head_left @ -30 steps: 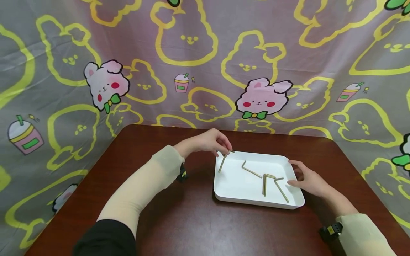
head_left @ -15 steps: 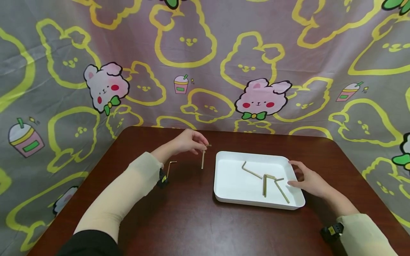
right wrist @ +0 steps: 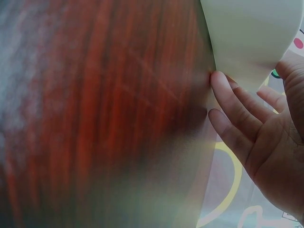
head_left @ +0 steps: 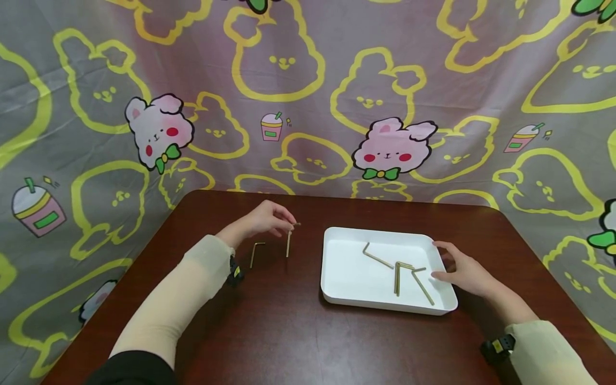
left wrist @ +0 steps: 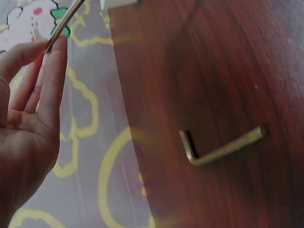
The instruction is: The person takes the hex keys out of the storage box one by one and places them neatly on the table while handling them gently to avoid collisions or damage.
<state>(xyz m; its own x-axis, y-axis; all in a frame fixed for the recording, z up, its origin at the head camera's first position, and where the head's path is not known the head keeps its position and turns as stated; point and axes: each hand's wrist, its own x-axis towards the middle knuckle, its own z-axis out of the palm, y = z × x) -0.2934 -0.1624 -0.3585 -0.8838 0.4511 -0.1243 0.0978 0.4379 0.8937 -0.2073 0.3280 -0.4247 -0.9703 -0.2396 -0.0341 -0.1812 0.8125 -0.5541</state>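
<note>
My left hand (head_left: 269,218) pinches a brass-coloured L-shaped hex key (head_left: 288,245) between thumb and fingertips, its long arm hanging down over the table. In the left wrist view the pinched end of this hex key (left wrist: 64,23) shows at the top. A second hex key (head_left: 253,255) lies on the table just left of it, near my left wrist. My right hand (head_left: 464,270) holds the right wall of a white tray (head_left: 346,283), thumb over the rim. In the right wrist view, fingers (right wrist: 235,102) touch the tray's outside. Several hex keys (head_left: 378,259) lie inside the tray, some overlapping.
The dark brown wooden table (head_left: 298,342) has rounded far corners. A patterned cloth (head_left: 308,117) with rabbit and yellow outline drawings hangs behind it and along both sides.
My left hand has carried the hex key out of the tray's far left corner and leftward over the table, slightly lower in the last half second. The right hand and tray stay put.
</note>
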